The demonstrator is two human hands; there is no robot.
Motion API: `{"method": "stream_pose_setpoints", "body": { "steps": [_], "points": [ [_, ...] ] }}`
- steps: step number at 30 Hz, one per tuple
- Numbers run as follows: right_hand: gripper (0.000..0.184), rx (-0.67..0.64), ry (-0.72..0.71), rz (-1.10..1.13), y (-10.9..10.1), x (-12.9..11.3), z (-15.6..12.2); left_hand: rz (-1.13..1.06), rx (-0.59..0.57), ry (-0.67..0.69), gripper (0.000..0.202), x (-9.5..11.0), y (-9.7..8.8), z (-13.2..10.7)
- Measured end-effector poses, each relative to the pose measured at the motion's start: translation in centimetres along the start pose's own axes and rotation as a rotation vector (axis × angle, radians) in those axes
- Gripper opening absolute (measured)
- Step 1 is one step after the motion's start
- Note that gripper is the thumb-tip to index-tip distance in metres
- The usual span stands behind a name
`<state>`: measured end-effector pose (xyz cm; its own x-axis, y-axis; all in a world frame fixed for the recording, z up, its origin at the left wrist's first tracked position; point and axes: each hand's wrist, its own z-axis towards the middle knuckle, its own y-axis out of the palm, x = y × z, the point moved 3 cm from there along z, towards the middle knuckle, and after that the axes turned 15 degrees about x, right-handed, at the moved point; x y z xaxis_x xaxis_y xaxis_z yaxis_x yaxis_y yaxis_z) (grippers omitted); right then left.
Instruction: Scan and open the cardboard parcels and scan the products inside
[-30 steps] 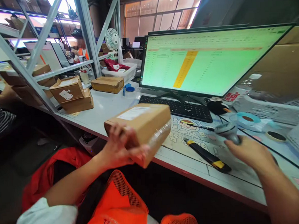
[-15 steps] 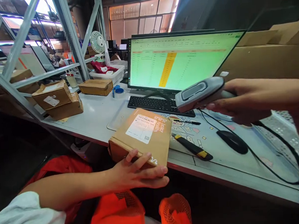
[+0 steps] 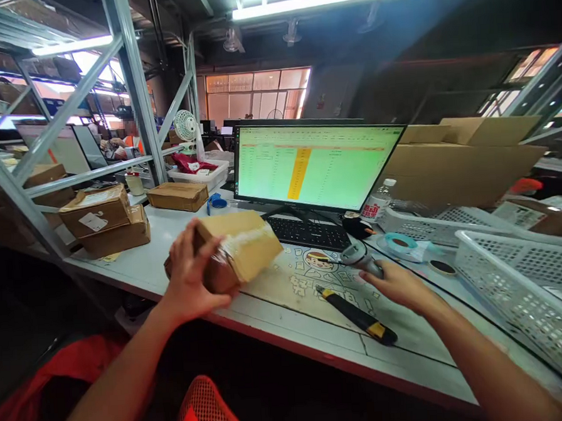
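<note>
My left hand point(image 3: 190, 275) grips a small cardboard box point(image 3: 245, 240) by its left end, thumb below and fingers over the top. The box is tilted near the desk's front edge, with clear tape across the side facing up; its printed label is out of sight. In my right hand point(image 3: 400, 284) is a grey barcode scanner point(image 3: 356, 254), held low over the desk mat point(image 3: 285, 285), its head toward the keyboard. Between both hands and nearer the edge lies a black and yellow utility knife point(image 3: 359, 313).
A monitor point(image 3: 307, 168) and a black keyboard point(image 3: 308, 232) stand behind the box. White plastic baskets point(image 3: 520, 286) line the right side, beside blue tape rolls point(image 3: 400, 242). Several cardboard boxes point(image 3: 105, 220) sit at left by a metal rack point(image 3: 136, 86).
The box has been turned so its label no longer shows, and my left hand now grips its end. My right hand has lowered the scanner to the mat. The view has tilted up.
</note>
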<state>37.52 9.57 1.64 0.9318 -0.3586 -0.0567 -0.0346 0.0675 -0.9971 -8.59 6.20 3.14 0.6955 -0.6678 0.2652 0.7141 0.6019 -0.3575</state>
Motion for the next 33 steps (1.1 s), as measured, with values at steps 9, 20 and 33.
{"method": "stream_pose_setpoints", "body": {
  "steps": [9,20,33],
  "points": [
    [0.057,-0.001,0.146,-0.171,3.2,2.7,-2.2,-0.559,-0.056,-0.518,0.109,-12.7,5.7,-6.0],
    [0.041,0.074,-0.134,-0.035,4.9,-5.5,11.8,-1.018,0.002,-1.328,0.098,-9.8,13.5,3.8],
    [0.040,0.017,-0.111,-0.111,6.6,-8.4,13.6,-1.007,0.039,-1.214,0.046,-12.0,16.5,2.9]
  ]
}}
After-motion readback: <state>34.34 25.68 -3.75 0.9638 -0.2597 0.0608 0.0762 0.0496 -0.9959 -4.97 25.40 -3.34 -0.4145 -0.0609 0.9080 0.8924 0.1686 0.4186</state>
